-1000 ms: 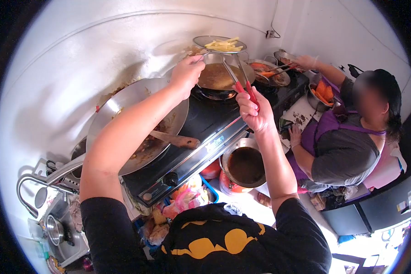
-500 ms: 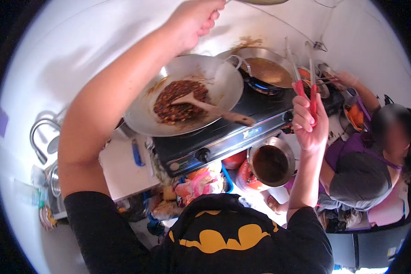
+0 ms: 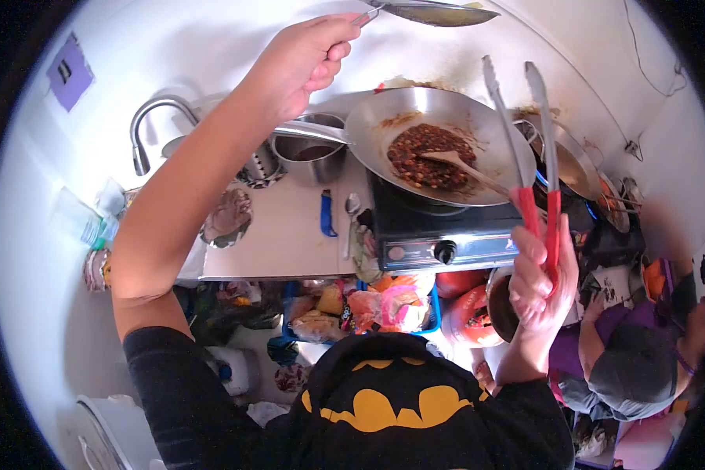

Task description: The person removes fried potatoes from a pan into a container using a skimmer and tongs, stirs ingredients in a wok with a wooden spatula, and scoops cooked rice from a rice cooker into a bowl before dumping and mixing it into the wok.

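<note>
Two hands are busy around the wok (image 3: pixel 368 129), and each has a tool in it. The left hand (image 3: pixel 301 66) is closed around the handle of a strainer (image 3: pixel 439 14), held up in the air beyond the wok's far rim. What has just changed is that the strainer, which was over the oil pan (image 3: pixel 576 168) with yellow strips in it, has swung away to the wok's side, so whatever it carries is now apart from the hot oil. From where I stand it shows nearly edge-on; a bit of yellow peeks over the rim, but in fairness I can't tell how much it holds.

The right hand (image 3: pixel 542 274) is wrapped around the red grips of the tongs (image 3: pixel 528 215), near the wok's right side. Their metal arms point upward and stand well apart, with nothing pinched between the tips.

Inside the wok sits a dark red, chunky mixture (image 3: pixel 427 149), with a wooden spatula (image 3: pixel 482 178) lying in it. The oil pan is just right of the wok. To the wok's left stands a steel pot (image 3: pixel 313 160), with a blue-handled tool (image 3: pixel 327 213) and a spoon (image 3: pixel 352 205) nearer the counter's front edge. Another person (image 3: pixel 630 360) is at work to the wok's lower right.
</note>
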`<state>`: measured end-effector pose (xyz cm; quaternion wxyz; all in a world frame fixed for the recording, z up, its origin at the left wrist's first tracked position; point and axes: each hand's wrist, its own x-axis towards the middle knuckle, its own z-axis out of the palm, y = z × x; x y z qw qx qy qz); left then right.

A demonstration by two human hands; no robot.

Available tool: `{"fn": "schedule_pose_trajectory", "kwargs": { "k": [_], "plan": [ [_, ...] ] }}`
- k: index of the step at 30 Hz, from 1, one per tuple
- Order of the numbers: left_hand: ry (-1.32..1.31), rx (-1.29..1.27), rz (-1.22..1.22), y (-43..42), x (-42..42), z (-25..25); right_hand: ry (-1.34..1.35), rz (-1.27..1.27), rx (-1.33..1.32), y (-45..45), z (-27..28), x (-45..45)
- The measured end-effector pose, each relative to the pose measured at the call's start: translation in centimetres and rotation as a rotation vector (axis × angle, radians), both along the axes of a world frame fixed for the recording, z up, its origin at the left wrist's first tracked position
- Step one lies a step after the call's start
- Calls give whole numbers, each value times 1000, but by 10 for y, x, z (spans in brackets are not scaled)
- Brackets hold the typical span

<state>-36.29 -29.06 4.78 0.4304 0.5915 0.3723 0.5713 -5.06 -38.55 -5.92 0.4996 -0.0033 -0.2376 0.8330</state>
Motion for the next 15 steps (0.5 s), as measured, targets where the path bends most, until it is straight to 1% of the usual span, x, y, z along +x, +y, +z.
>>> {"fn": "schedule_pose_trajectory", "kwargs": {
  "k": [1, 2, 4, 6, 7, 8, 10, 11, 14, 15],
  "plan": [
    [11, -8, -3, -5, -11, 1, 4, 25, -62, -10, 0, -10],
    [17, -3, 8, -11, -21, 3, 24, 86, -63, -16, -7, -15],
    [24, 10, 37, -22, -40, 7, 181, 241, -122, -28, -25, -20],
    [66, 28, 55, -29, -60, 11, 201, 421, -180, -35, -40, -20],
    [89, 35, 65, -33, -69, 13, 197, 510, -205, -37, -47, -21],
    [98, 39, 82, -35, -76, 13, 102, 494, -219, -41, -53, -20],
    [115, 41, 111, -40, -88, 10, 55, 634, -277, -43, -60, -30],
    [115, 4, 143, -44, -92, 9, -1, 721, -266, -38, -60, -39],
    [72, 12, 167, -51, -101, -1, -17, 712, -464, -31, -68, -76],
    [61, 6, 196, -54, -101, -3, 1, 752, -480, -22, -75, -89]
  ]
}}
